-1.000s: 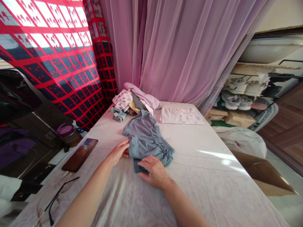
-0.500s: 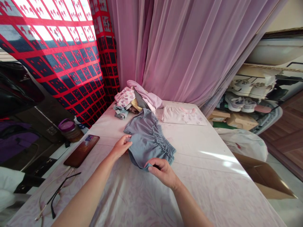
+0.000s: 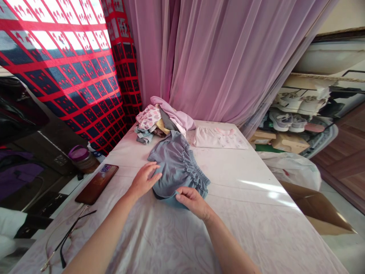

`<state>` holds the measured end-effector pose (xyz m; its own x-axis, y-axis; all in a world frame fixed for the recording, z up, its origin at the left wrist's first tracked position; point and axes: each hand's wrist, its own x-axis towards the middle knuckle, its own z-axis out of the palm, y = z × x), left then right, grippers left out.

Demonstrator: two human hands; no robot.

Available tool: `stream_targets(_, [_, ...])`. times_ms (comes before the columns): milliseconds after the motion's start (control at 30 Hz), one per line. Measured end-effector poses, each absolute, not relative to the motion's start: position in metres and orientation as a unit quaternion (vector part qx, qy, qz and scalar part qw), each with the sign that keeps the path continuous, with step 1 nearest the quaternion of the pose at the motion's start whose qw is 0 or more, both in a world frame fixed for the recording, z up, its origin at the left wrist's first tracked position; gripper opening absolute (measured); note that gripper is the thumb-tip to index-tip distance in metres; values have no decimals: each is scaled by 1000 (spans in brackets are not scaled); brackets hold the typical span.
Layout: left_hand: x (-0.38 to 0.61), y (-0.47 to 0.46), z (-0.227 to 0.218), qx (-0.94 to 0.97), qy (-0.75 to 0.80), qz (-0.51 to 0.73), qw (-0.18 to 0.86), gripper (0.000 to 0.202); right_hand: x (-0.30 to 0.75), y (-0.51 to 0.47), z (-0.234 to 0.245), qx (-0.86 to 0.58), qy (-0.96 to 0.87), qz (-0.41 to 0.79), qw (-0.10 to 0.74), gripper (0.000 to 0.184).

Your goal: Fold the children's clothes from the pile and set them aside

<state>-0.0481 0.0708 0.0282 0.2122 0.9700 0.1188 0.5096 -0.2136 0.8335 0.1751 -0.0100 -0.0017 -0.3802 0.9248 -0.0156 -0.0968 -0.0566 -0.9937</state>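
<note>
A pair of blue-grey shorts [image 3: 176,167] with a ruffled elastic waistband lies spread on the bed-like surface, its waistband turned to the right. My left hand [image 3: 145,179] rests at the left edge of the cloth, thumb and fingers apart. Near the lower edge, my right hand [image 3: 194,201] pinches the hem between thumb and fingers. Just behind the shorts is a heap of crumpled clothes [image 3: 149,116] in pink print, grey, yellow and lilac. A folded pale pink garment [image 3: 218,137] lies flat to the right of the heap.
On the left lie a phone [image 3: 97,184] and a pair of glasses [image 3: 68,236], beside a jar with a purple lid [image 3: 82,158]. A lilac curtain [image 3: 222,57] hangs behind. Shoes [image 3: 288,120] stand on a rack at right, above an open cardboard box [image 3: 316,207].
My left hand has loosened from the shorts' edge and its fingers have spread. The lower part of the shorts has settled flatter, while my right hand keeps its pinch.
</note>
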Motion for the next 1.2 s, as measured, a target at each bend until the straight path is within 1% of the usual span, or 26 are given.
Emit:
stream_targets(67, [-41, 55, 39, 743, 438, 299, 407, 45, 174, -6, 2, -380, -545, 612, 429, 44])
stream_targets(133, [-33, 40, 41, 764, 395, 238, 451, 52, 175, -3, 6, -390, -540, 594, 451, 42])
stream_targets(167, [-29, 35, 38, 768, 396, 220, 453, 49, 176, 0, 7, -398, -541, 581, 459, 41])
stream_targets(267, [-20, 27, 25, 761, 446, 209, 423, 23, 189, 8, 8, -445, -574, 507, 463, 38])
stream_targets(333, [-15, 27, 17, 750, 467, 218, 415, 27, 205, 13, 4, -523, -594, 397, 465, 36])
stream_targets(400, [-13, 28, 14, 741, 467, 229, 425, 33, 225, 16, -3, -634, -581, 243, 450, 34])
stream_targets(433, [-12, 28, 14, 739, 461, 232, 434, 35, 234, 17, -7, -687, -564, 177, 423, 33])
stream_targets(467, [-12, 28, 13, 737, 453, 231, 445, 37, 244, 17, -11, -730, -546, 135, 388, 34])
stream_targets(500, [-12, 28, 13, 735, 444, 230, 458, 38, 252, 17, -15, -761, -532, 121, 351, 36])
stream_targets(533, [-12, 28, 13, 731, 433, 230, 475, 38, 259, 17, -18, -780, -525, 127, 316, 39])
stream_targets(600, [-11, 29, 11, 711, 411, 234, 520, 40, 270, 17, -20, -784, -530, 180, 267, 43])
stream_targets(700, [-12, 32, 9, 654, 396, 250, 594, 48, 284, 16, -18, -770, -534, 243, 250, 44])
stream_targets(800, [-14, 36, 9, 612, 405, 261, 627, 54, 293, 13, -16, -762, -526, 253, 281, 38])
stream_targets(900, [-16, 39, 10, 596, 399, 275, 640, 52, 288, 9, -18, -739, -538, 268, 304, 28])
stream_targets(1033, [-17, 43, 11, 583, 395, 297, 645, 49, 264, 10, -23, -717, -549, 305, 302, 34])
stream_targets(1100, [-18, 44, 10, 574, 403, 304, 645, 50, 255, 12, -23, -707, -535, 326, 328, 38])
stream_targets(1200, [-22, 45, 8, 558, 420, 305, 647, 53, 257, 10, -17, -687, -516, 340, 383, 36])
